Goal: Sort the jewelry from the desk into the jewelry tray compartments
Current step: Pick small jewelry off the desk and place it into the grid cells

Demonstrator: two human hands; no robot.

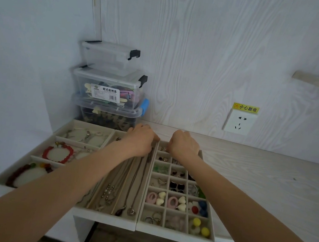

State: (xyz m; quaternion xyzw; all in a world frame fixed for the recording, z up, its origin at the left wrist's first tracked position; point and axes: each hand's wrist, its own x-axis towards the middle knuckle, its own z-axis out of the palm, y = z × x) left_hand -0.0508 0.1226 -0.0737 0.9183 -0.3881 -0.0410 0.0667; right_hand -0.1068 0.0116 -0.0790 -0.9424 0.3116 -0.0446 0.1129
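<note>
You have beige trays (147, 180) on a pale wood-grain bench (266, 181). Your red bead bracelet (58, 152) lies left; pink hoops (151, 197), cream hearts (161, 195), and yellow balls (197, 221) sit right. A yellow warning sticker (245, 108) tops the white socket (239, 123).

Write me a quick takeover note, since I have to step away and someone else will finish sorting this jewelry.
Left hand: curled at the far end of the necklace tray; what its grip holds is hidden.
Right hand: curled over the far row of the grid tray; grip contents hidden too.
Done: bracelets in the bracelet tray, necklaces laid lengthwise, earrings and beads in grid cells.
Left: no loose jewelry visible on the desk; check what both hands are handling.
</note>
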